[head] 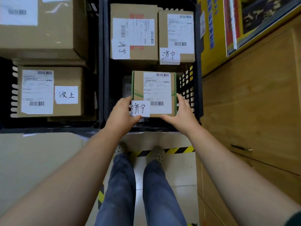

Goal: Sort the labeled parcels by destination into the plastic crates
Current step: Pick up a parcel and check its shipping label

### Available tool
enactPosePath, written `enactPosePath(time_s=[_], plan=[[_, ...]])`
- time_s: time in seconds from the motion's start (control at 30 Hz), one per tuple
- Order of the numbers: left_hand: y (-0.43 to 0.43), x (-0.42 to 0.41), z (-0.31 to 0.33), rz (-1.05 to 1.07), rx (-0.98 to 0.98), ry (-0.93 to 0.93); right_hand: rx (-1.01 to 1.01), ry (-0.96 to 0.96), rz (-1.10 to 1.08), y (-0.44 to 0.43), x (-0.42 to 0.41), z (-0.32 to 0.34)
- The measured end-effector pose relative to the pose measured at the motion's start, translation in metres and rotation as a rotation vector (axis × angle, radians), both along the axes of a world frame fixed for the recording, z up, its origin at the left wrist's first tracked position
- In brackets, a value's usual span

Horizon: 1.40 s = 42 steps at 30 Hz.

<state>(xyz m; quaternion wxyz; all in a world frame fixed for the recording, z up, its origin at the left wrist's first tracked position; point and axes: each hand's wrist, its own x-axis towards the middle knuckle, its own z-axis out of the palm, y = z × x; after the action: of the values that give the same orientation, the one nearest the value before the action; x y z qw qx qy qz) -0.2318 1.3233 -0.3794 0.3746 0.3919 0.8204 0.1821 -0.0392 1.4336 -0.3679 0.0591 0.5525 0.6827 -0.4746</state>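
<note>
You hold a small brown cardboard parcel with green tape along its edges (154, 93) between both hands, over the near half of the dark plastic lattice-walled crate (197, 88) straight ahead at 12 o'clock. Whether the parcel rests on anything in the crate or hangs in your grip cannot be told.

Your left hand (122, 115) clasps the parcel's 7 o'clock corner. Its thumb lies along the near edge, just under a white paper slip with two handwritten characters, and its fingers wrap the left side. Your right hand (180, 111) brackets the 5 o'clock corner, with the thumb against the near edge and the fingers fairly straight, pressed along the right side. The parcel's top faces up and shows a white printed shipping label with barcodes.

At the crate's far end two more parcels sit side by side and touching:
- At 11 o'clock from the held parcel is a brown carton with red tape and a white label (135, 35).
- At 1 o'clock is a narrower brown carton with a handwritten white slip (176, 36), whose characters match those on yours.

At 9 o'clock a second dark crate (6, 88) stands against the first. It holds a labelled brown box with a different handwritten slip (50, 92), and a large brown carton (40, 25) sits beyond it at 10 o'clock.

A light wooden cabinet (252, 95) runs along 3 o'clock. Yellow-and-black hazard tape (179, 150) crosses the floor at 6 o'clock by your feet.
</note>
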Motion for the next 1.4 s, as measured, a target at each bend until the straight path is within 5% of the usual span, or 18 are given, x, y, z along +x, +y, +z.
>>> enactPosePath(time_s=[1.0, 1.4], plan=[[0.057, 0.008, -0.097, -0.063, -0.219, -0.016, 0.055, -0.241, 0.106, 0.040, -0.012, -0.096], [0.069, 0.018, -0.096, -0.144, -0.233, -0.001, 0.303, -0.358, 0.387, 0.044, -0.013, -0.090]])
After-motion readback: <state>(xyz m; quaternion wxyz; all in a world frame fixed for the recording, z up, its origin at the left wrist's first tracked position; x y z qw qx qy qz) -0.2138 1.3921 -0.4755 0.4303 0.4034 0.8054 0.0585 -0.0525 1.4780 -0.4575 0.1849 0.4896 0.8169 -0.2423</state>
